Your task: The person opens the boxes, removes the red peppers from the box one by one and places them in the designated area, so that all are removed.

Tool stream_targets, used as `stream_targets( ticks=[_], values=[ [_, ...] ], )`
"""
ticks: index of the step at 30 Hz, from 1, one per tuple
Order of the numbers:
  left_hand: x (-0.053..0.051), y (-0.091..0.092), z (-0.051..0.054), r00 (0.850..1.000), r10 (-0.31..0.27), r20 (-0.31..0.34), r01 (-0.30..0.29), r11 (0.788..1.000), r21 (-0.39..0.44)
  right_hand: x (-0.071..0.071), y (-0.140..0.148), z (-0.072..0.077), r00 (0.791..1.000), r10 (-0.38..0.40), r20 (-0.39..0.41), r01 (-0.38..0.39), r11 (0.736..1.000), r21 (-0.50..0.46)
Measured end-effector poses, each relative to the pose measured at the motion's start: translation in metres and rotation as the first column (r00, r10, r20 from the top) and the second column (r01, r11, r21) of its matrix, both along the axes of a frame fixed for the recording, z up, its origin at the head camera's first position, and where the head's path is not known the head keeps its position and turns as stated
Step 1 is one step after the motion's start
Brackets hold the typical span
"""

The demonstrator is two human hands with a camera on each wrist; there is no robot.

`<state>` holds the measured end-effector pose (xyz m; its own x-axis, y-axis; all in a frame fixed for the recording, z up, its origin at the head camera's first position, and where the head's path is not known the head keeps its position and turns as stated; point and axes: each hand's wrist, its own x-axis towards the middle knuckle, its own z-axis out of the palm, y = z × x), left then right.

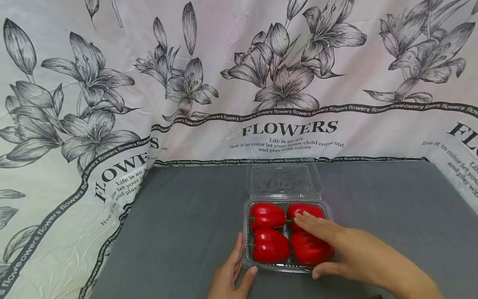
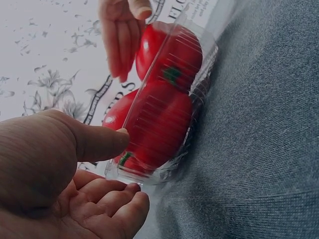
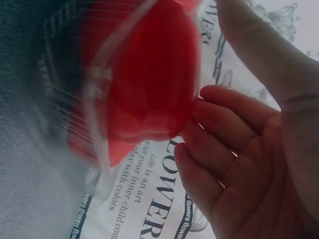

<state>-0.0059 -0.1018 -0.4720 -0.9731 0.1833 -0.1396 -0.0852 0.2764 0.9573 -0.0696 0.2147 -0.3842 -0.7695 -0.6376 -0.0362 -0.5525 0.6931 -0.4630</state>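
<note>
A clear plastic clamshell box (image 1: 278, 268) holds several red bell peppers (image 1: 269, 246), set in two rows with green stems toward the left. Its transparent lid (image 1: 284, 180) is folded back behind it. At the box's lower left corner is my left hand (image 1: 232, 276), fingers extended along the side; in the left wrist view its thumb (image 2: 102, 143) is at the rim. My right hand (image 1: 345, 249) reaches over the right-hand peppers, fingers extended across their tops and thumb near the front right corner. It partly hides those peppers. In the right wrist view, its fingertips are beside a blurred pepper (image 3: 154, 74).
The box stands on a grey table surface (image 1: 186, 216). Behind and at both sides hangs a white cloth (image 1: 209, 145) printed with lilies and the word FLOWERS. The raised lid reaches close to the cloth at the back.
</note>
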Motion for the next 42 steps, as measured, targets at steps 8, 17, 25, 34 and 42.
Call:
stream_targets(
  ticks=[8, 17, 25, 34, 42],
  values=[
    [0.001, 0.000, -0.001, 1.000, -0.004, -0.007, 0.004, 1.000, 0.006, 0.002, -0.002, -0.009, 0.999, -0.021, 0.040, 0.019, 0.998, 0.052],
    [0.003, -0.001, -0.001, 1.000, -0.004, -0.015, 0.004, 1.000, 0.011, 0.002, -0.006, -0.015, 0.999, -0.033, -0.001, 0.033, 0.997, 0.067],
    [0.000, -0.001, 0.000, 1.000, -0.006, -0.017, 0.006, 1.000, 0.003, -0.001, -0.005, -0.014, 0.999, -0.017, -0.044, 0.021, 0.997, 0.080],
    [-0.001, -0.002, -0.001, 0.999, -0.020, -0.026, 0.020, 1.000, 0.003, -0.004, -0.003, -0.015, 1.000, -0.017, -0.021, 0.019, 0.996, 0.087],
    [0.000, -0.003, 0.000, 0.999, -0.030, -0.035, 0.031, 0.999, 0.018, -0.005, -0.001, -0.014, 0.999, 0.006, -0.043, -0.002, 0.996, 0.085]
  ],
)
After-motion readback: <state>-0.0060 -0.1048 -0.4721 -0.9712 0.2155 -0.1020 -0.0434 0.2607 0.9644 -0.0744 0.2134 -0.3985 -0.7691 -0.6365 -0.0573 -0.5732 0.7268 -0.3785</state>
